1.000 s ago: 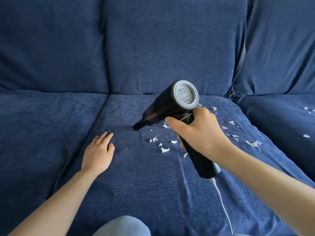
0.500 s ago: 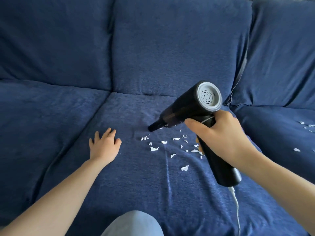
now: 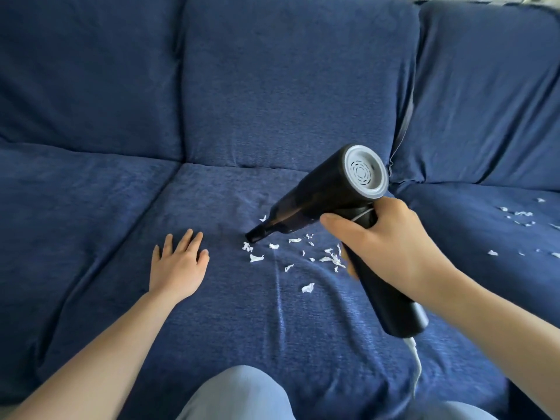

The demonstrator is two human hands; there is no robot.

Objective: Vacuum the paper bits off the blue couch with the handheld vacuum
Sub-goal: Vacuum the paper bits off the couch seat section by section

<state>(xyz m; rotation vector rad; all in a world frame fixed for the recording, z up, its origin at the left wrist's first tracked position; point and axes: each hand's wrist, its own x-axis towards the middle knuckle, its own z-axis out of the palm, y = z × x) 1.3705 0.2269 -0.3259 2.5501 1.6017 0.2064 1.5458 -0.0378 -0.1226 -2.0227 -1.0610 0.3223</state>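
My right hand grips the handle of the black handheld vacuum, whose grey vented end faces me. Its narrow nozzle points down and left, its tip just above the middle seat cushion of the blue couch. Several white paper bits lie scattered right below and to the right of the nozzle. More paper bits sit on the right seat cushion. My left hand rests flat on the cushion, fingers spread, to the left of the nozzle.
A white cord hangs from the bottom of the vacuum handle. My knee in light blue fabric shows at the bottom edge. Back cushions rise behind the seat, and a deep seam separates the left seat cushion.
The vacuum nozzle has dropped lower toward the leftmost paper bits, after swinging right earlier. The view has shifted, so more bits show below the vacuum. My left hand stays flat on the cushion.
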